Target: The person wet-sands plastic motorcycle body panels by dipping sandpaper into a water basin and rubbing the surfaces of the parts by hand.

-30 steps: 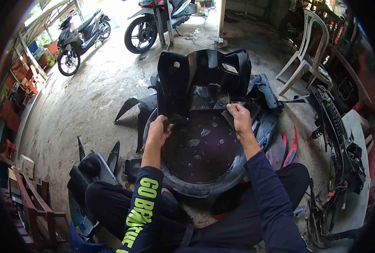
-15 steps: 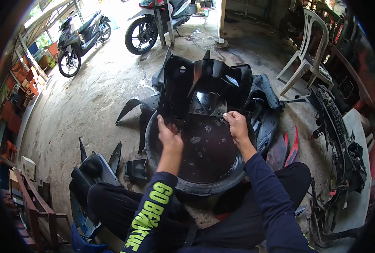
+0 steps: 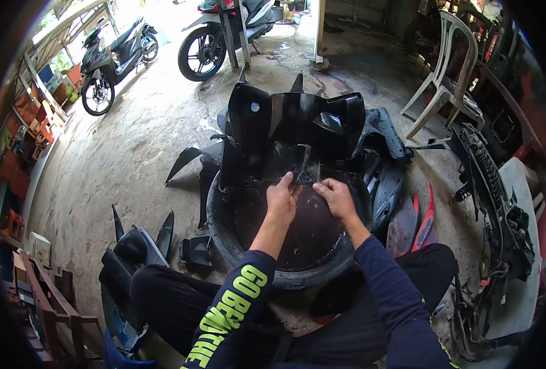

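Observation:
A large black plastic motorcycle panel [image 3: 285, 117] stands tilted over a round black tub [image 3: 303, 280] between my legs. Dark liquid [image 3: 297, 246] fills the tub, with a few flecks on its surface. My left hand [image 3: 282, 200] is closed on the panel's near edge, thumb on top and fingers curled beneath. Close to its right, my right hand [image 3: 336, 200] pinches the same edge. The panel's far side rises into two curved lobes, the right one with a slot. Whether the panel's lower part touches the liquid is hard to see.
Black curved plastic parts [image 3: 184, 163] lie left of the tub, and another dark panel [image 3: 386, 135] leans at its right. Red pieces [image 3: 425, 221] sit by my right knee. A motorcycle frame [image 3: 500, 215], a white plastic chair [image 3: 448, 74] and two parked scooters [image 3: 116, 61] stand around.
My left hand has slid right along the panel's edge, close to my right hand, which has shifted slightly left and down. The panel's near part has tipped, and its far lobes sit a little lower.

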The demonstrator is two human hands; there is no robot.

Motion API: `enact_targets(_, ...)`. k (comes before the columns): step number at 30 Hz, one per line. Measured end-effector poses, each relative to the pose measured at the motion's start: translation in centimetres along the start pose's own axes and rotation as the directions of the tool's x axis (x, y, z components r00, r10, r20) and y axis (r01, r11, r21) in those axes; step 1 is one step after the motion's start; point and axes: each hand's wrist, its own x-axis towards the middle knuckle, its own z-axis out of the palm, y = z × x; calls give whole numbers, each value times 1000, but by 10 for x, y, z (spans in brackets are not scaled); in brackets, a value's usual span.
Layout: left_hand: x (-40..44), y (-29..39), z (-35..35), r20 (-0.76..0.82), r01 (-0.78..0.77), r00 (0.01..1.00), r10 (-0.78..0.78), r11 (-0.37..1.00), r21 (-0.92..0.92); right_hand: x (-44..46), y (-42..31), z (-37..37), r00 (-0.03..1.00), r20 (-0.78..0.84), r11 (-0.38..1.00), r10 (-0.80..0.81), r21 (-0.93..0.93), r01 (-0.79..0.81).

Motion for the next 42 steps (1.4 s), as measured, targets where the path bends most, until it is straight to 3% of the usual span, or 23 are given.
enact_targets(1, 2, 1, 1, -43, -8, 999, 12, 997, 77, 0, 8, -5, 1000, 5, 1000, 0, -5, 0)
enact_targets(3, 4, 3, -2, 10, 3, 1000, -4, 996, 88, -4, 33, -9, 963, 238, 932, 128, -360, -34)
enact_targets(5, 7, 3, -2, 87, -13, 996, 7, 997, 71, -7, 68, 2, 951, 191, 585, 244, -811, 13)
enact_targets(7, 5, 3, 0, 117, -23, 993, 14, 997, 79, -22, 125, 6, 990, 136, 334, -42, -932, 142)
enact_targets(8, 4, 4, 1, 143, -31, 990, 18, 996, 88, -27, 132, 9, 989, 139, 331, -47, -932, 147)
enact_targets(10, -1, 4, 4, 159, -37, 987, 21, 994, 98, -30, 136, 18, 932, 256, 341, 258, -926, 160)
enact_targets(11, -3, 4, 6, 172, -36, 985, 17, 993, 109, -26, 137, 20, 932, 257, 342, 255, -926, 161)
enact_targets(13, -1, 2, 3, 190, -23, 982, 4, 995, 100, -25, 129, 21, 813, 509, 534, 282, -788, 308)
enact_targets(14, 1, 2, 2, 182, -16, 983, -6, 993, 117, -21, 124, 19, 815, 504, 529, 286, -792, 304)
enact_targets(16, 5, 3, 0, 174, -6, 985, -17, 992, 129, -12, 89, 18, 879, 418, 508, 227, -822, 259)
enact_targets(18, 9, 5, -2, 225, -34, 974, 14, 996, 87, -16, 20, 8, 911, 402, 575, 91, -768, 282)
enact_targets(20, 13, 4, -2, 224, -14, 975, -11, 994, 113, -22, -41, 9, 965, 237, 629, -109, -735, 252)
enact_targets(23, 6, 5, 4, 200, -9, 979, -26, 985, 172, -14, -81, 13, 917, 2, 651, -400, -703, 286)
enact_targets(26, 8, -1, 1, 202, -33, 979, -7, 981, 192, 6, -87, 26, 855, -79, 639, -513, -700, 318)
enact_targets(30, -9, 6, 12, 202, -50, 979, 10, 979, 195, 44, -75, 45, 822, 35, 499, -568, -780, 378)
enact_targets(34, -5, -1, 10, 199, -109, 977, 77, 981, 158, 71, -75, 48, 784, -63, 503, -617, -798, 332)
enact_targets(39, 1, -1, 3, 205, -78, 978, 38, 979, 190, 64, -65, 49, 833, 8, 499, -553, -797, 339)
enact_targets(42, -1, 1, 7, 233, -91, 971, 49, 981, 171, 79, -69, 47, 735, -19, 405, -677, -844, 351)
